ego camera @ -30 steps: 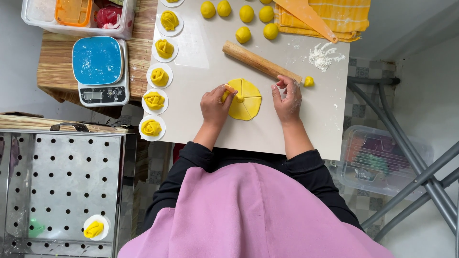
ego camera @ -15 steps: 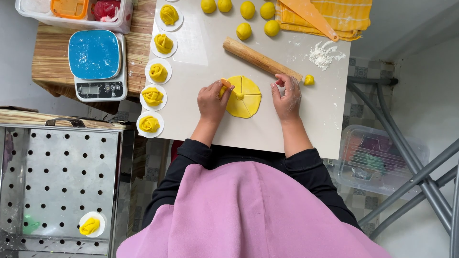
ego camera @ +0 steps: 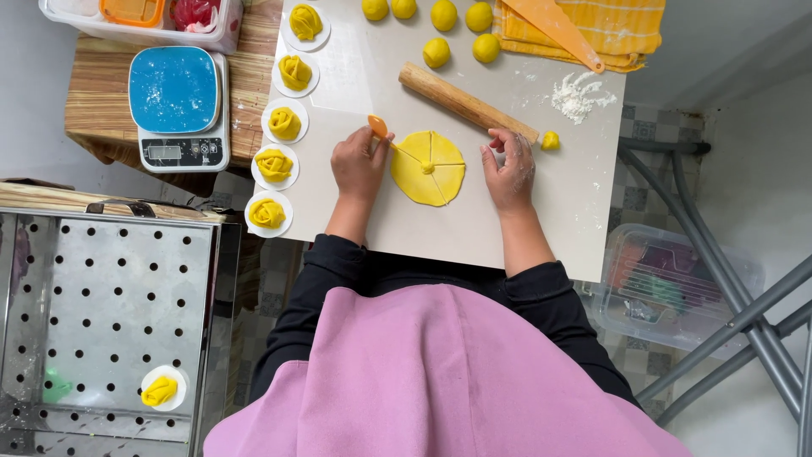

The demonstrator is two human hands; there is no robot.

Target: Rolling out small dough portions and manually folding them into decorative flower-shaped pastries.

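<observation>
Dough disc (ego camera: 428,167): left hand (ego camera: 359,163) fingers pinch orange cutter (ego camera: 380,129) on it.

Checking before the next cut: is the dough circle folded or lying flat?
Flat. The dough circle lies spread on the board, with cut lines running out from its centre.

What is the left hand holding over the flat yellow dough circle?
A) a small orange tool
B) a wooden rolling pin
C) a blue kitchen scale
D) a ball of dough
A: the left hand grips a small orange tool whose thin end reaches onto the flat yellow dough circle, while the rolling pin lies untouched on the board.
</observation>
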